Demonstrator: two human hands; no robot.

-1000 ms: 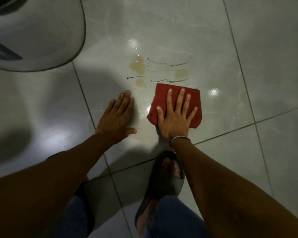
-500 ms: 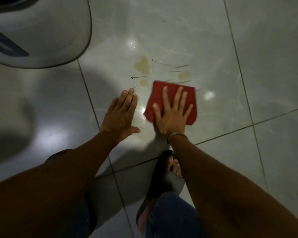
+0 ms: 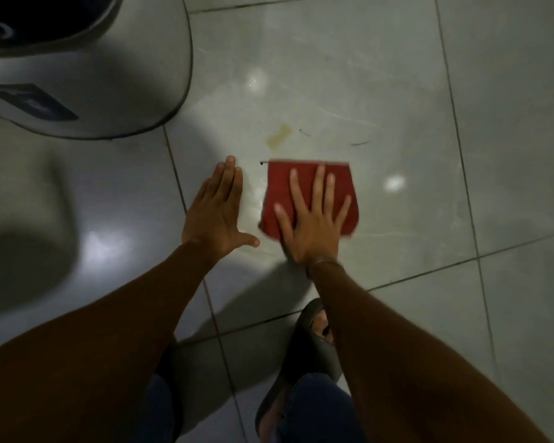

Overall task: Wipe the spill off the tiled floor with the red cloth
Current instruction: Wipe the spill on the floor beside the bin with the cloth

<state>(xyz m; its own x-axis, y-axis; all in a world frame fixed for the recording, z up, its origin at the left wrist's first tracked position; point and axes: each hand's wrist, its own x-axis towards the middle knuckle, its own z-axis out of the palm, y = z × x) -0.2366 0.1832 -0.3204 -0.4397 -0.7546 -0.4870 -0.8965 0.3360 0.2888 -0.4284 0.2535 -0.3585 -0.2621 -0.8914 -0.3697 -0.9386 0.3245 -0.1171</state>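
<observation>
Nearest, at six o'clock, a dark slide sandal (image 3: 304, 356) and blue jeans (image 3: 314, 410) show between two bare forearms. Farther out, the left hand (image 3: 216, 212) lies flat on the tiled floor (image 3: 509, 155), fingers together, thumb out, holding nothing. Just beside it at three o'clock, the right hand (image 3: 311, 219) presses with spread fingers on the red cloth (image 3: 280, 193), flat on the tile. Past the cloth's far edge at twelve o'clock sits the yellowish spill (image 3: 279, 135) with thin dark streaks. At ten o'clock stands a grey rounded appliance (image 3: 87, 65).
</observation>
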